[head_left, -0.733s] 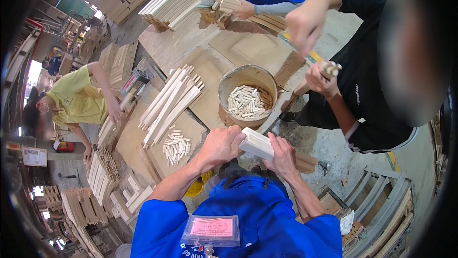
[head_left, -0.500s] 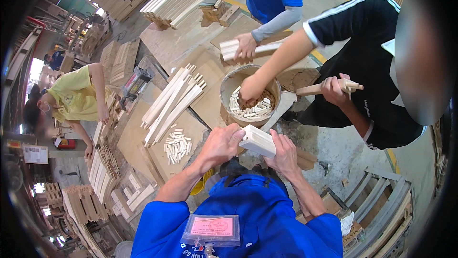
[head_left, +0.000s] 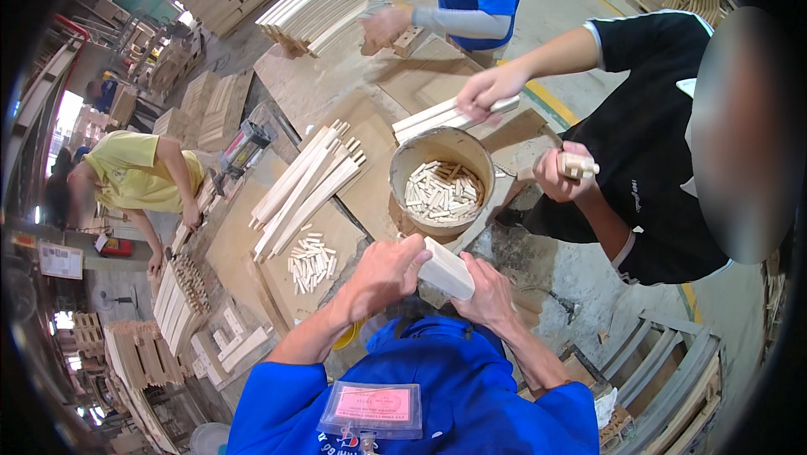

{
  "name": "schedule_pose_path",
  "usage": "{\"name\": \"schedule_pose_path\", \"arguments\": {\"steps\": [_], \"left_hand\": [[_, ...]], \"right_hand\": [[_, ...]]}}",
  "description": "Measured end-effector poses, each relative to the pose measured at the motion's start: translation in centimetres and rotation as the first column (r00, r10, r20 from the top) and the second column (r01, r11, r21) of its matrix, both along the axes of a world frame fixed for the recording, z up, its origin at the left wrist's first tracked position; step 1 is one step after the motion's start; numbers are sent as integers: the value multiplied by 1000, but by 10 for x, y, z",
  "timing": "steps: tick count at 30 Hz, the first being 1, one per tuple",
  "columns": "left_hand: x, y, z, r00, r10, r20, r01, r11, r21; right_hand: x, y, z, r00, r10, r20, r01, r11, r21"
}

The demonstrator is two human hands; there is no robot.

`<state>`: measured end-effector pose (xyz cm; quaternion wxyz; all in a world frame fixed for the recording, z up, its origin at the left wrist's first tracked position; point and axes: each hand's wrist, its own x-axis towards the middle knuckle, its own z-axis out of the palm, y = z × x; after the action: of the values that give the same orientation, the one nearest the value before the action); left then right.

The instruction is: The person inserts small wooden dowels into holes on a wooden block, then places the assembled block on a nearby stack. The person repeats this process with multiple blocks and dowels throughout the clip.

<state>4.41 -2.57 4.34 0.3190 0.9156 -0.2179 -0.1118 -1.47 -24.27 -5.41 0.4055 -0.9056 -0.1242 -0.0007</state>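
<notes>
I am seeing my left hand and right hand covering the near end of the pale wooden block, so whatever the fingers are gripping beneath it is staying hidden. The bucket is showing small wooden pegs too tiny to count. A co-worker's fist is wrapping around a small wooden piece, concealing most of it. The dark fisheye rim is cutting off the tabletop.
</notes>
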Motion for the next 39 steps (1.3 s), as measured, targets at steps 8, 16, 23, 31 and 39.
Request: {"name": "schedule_pose_path", "arguments": {"steps": [8, 16, 23, 31, 39], "left_hand": [[48, -33, 22, 958, -282, 54, 283, 959, -9], [181, -89, -149, 919, -361, -159, 394, 832, 391], [187, -87, -165, 961, -252, -117, 270, 946, 177], [48, -31, 3, 994, 88, -68, -111, 828, -550], [2, -4, 15, 967, 212, 144, -119, 868, -481]], "right_hand": [[-14, -26, -18, 988, -138, -61, 144, 985, 97], [-24, -41, -20, 942, -331, -56, 335, 911, 242], [-22, -43, -13, 933, -344, -108, 360, 888, 285], [-4, -33, -15, 947, -322, 4, 307, 908, 284], [19, 1, 6, 972, -154, 178, 129, 981, 145]]}}
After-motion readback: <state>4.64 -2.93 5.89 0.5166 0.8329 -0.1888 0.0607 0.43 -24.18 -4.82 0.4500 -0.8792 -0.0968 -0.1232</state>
